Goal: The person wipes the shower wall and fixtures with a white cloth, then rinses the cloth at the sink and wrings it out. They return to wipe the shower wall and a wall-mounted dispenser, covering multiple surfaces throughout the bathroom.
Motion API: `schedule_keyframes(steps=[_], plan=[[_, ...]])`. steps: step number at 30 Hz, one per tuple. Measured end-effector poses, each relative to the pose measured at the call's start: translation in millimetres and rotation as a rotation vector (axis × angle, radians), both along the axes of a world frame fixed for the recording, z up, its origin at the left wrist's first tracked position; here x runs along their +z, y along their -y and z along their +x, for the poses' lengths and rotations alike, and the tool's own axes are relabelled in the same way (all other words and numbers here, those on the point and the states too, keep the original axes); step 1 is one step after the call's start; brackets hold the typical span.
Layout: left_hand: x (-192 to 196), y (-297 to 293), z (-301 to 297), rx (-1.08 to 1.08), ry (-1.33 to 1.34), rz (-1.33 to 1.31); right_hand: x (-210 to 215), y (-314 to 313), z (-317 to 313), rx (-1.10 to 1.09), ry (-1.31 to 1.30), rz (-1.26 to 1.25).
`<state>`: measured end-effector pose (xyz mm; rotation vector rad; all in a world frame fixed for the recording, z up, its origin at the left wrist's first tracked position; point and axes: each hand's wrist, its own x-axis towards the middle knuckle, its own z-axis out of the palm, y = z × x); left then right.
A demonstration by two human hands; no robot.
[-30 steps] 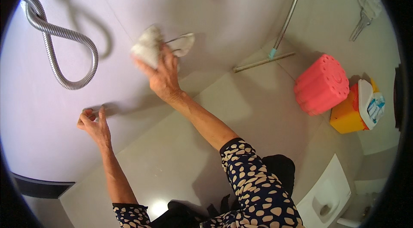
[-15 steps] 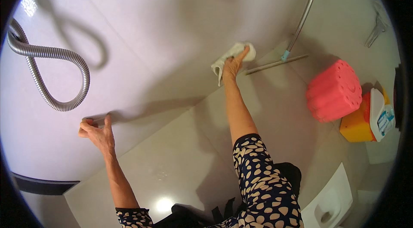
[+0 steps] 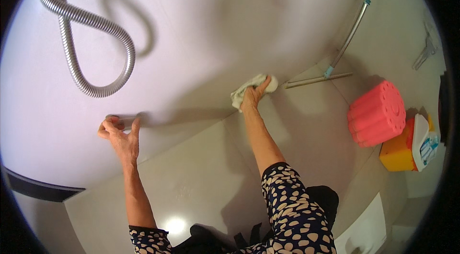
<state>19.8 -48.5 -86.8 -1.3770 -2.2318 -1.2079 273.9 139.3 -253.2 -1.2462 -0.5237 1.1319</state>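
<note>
My right hand (image 3: 253, 98) holds a crumpled off-white cloth (image 3: 239, 95) against the foot of the pale wall (image 3: 191, 19), close to where it meets the floor. Part of the cloth bunches out past the fingers on both sides. Farther left, my left hand (image 3: 123, 141) is up at the same wall, its thumb spread away from bent fingers, with no object visible in it. The fingertips appear to rest on the wall and are partly hidden. Above that hand hangs a looped metal shower hose (image 3: 125, 48).
A long-handled floor squeegee (image 3: 329, 73) leans in the corner right of the cloth. Beyond it stand an upturned pink stool (image 3: 376, 115) and a yellow-orange bin (image 3: 397, 153). At lower right lies a white toilet fixture (image 3: 366, 227). The tiled floor (image 3: 191, 177) runs beneath my arms.
My right hand has drawn the cloth down and slightly left along the wall's base. The whole view has shifted, so the hose sits farther right; my left hand stays at the wall.
</note>
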Motion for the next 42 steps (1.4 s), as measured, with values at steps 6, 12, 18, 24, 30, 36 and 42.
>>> schedule_keyframes(steps=[6, 12, 18, 24, 30, 36, 42], plan=[[-7.7, -2.0, -1.9, -0.027, -0.002, -0.026, 85.3, 10.8, -43.9, -0.234, 0.897, 0.668], [-11.5, -8.5, -0.5, -0.076, 0.114, 0.065, 95.2, 49.7, -93.7, -0.050, 1.256, 1.282], [-16.8, 4.4, -19.7, -0.079, 0.135, 0.047, 85.5, 14.7, -46.9, -0.198, 1.200, 0.852], [-2.4, 2.8, -3.7, -0.084, 0.175, 0.001, 38.3, -2.3, -4.6, -0.009, 0.227, 0.168], [-4.2, 0.6, 15.6, -0.130, 0.200, -0.032, -13.7, 40.1, -54.4, 0.138, -0.387, -0.300], [-4.1, -13.4, 47.8, -0.165, 0.177, -0.056, -97.7, 65.1, -114.1, 0.329, -1.120, -0.436], [-7.6, 14.5, 21.0, -0.196, 0.124, -0.075, -78.4, 37.5, -27.8, 0.073, -0.845, -0.159]])
